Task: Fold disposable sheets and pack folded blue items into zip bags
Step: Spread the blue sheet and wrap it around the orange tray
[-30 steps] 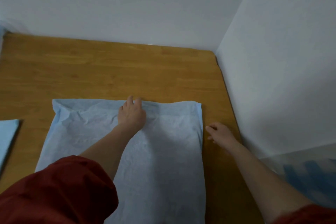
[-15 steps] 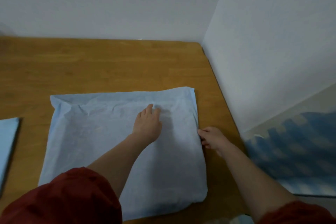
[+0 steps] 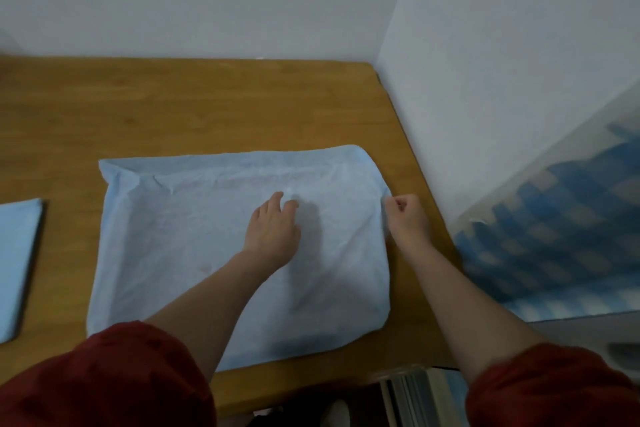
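Note:
A light blue disposable sheet [image 3: 180,246], folded into a wide rectangle, lies flat on the wooden table [image 3: 173,107]. My left hand [image 3: 273,236] rests palm down on the sheet, right of its middle, fingers spread toward the far edge. My right hand [image 3: 407,218] is at the sheet's right edge with its fingers curled, pinching the edge near the far right corner. Both forearms reach in from red sleeves at the bottom.
A second folded blue piece [image 3: 17,263] lies at the table's left edge, partly out of view. White walls meet at the table's far right corner. A blue checkered surface [image 3: 554,236] sits beyond the table's right side. A ribbed object [image 3: 412,395] stands below the near edge.
My left hand slid right across the sheet and back from its far edge. My right hand came in from the bare table and closed on the sheet's right edge. The camera view shifted.

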